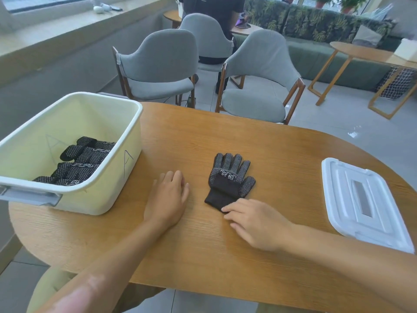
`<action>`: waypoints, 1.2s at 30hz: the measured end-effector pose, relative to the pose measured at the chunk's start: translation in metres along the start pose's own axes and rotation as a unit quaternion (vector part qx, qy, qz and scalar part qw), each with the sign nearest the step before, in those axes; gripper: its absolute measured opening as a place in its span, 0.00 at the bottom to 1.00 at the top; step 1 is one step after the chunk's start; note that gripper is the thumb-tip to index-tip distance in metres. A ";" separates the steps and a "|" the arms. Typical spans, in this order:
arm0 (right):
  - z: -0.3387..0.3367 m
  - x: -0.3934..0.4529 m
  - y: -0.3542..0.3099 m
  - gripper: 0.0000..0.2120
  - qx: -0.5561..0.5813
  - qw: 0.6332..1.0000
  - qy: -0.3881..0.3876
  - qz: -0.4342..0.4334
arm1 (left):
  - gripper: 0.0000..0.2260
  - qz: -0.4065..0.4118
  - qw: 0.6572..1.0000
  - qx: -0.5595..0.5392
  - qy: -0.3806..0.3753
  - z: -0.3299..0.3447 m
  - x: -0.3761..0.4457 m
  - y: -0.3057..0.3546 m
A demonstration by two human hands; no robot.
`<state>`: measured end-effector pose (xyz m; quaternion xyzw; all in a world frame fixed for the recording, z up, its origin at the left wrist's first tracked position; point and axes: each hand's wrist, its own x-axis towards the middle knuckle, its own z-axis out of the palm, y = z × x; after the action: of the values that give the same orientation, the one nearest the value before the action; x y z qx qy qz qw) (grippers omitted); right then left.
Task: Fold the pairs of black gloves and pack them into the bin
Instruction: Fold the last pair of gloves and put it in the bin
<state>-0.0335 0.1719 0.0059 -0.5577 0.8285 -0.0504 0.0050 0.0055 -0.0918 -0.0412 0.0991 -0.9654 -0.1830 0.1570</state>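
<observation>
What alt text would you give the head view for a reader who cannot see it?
A black glove lies flat on a wooden table, the right hand touching its cuff and the left hand resting flat beside it. A cream bin at left holds folded black gloves; a white lid lies at right.

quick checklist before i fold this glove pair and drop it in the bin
1. Gloves flat on the table, fingers spread, cuff toward the person: ok.
2. Pair stacked evenly: cannot tell, only the top glove shows clearly.
3. Right hand on the cuff: ok, fingertips touch its near edge.
4. Left hand ready: not ok, it rests flat on the table, apart from the gloves.
5. Bin open with room: ok, folded gloves cover only part of the floor.
6. Lid out of the way: ok, at the right.
</observation>
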 end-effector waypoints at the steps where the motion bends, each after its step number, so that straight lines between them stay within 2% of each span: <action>1: 0.000 0.000 0.001 0.13 0.016 1.000 0.011 0.013 | 0.07 0.002 1.000 -0.002 0.002 0.000 0.000 0.000; 4: -0.009 0.012 0.006 0.09 0.086 0.988 0.072 0.106 | 0.08 0.009 1.000 -0.003 0.003 -0.001 -0.001 0.000; 7: -0.014 0.033 0.021 0.06 0.107 0.961 0.130 0.218 | 0.09 0.012 1.000 0.000 0.001 -0.001 0.000 -0.001; 11: -0.010 0.060 0.039 0.15 0.137 0.941 0.071 0.302 | 0.09 0.053 0.998 0.006 0.015 -0.004 -0.003 0.004; 13: -0.005 0.068 0.041 0.17 0.156 0.937 0.049 0.310 | 0.07 0.129 0.991 0.001 0.016 -0.006 -0.005 0.005; 16: -0.003 0.077 0.041 0.15 0.161 0.937 0.046 0.307 | 0.14 0.234 0.971 -0.043 -0.032 -0.005 -0.009 0.010; 18: -0.004 0.078 0.042 0.12 0.162 0.935 0.055 0.311 | 0.16 0.268 0.959 -0.069 -0.068 -0.001 -0.013 0.018; 20: -0.005 0.075 0.042 0.11 0.166 0.935 0.046 0.309 | 0.13 0.287 0.953 -0.067 -0.069 0.005 -0.017 0.026; 23: -0.006 0.069 0.038 0.07 0.179 0.937 0.035 0.298 | 0.04 0.270 0.958 -0.084 -0.040 0.009 -0.022 0.035; 27: -0.012 0.065 0.035 0.07 0.199 0.926 0.046 0.318 | 0.09 0.242 0.960 -0.131 -0.049 0.011 -0.037 0.049; 29: -0.026 0.067 0.040 0.05 0.216 0.912 0.062 0.342 | 0.07 0.238 0.958 -0.147 -0.063 0.008 -0.048 0.055; 32: -0.061 0.073 0.053 0.04 0.189 0.911 0.096 0.353 | 0.04 0.230 0.954 -0.175 -0.073 0.002 -0.063 0.058; 36: -0.117 0.081 0.061 0.03 0.126 0.913 0.189 0.338 | 0.04 0.201 0.952 -0.212 -0.093 -0.003 -0.066 0.058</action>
<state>-0.1276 0.1292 0.1204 -0.2188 0.9398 -0.2544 -0.0642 0.0606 -0.0235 -0.0339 -0.1498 -0.9147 -0.3567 0.1169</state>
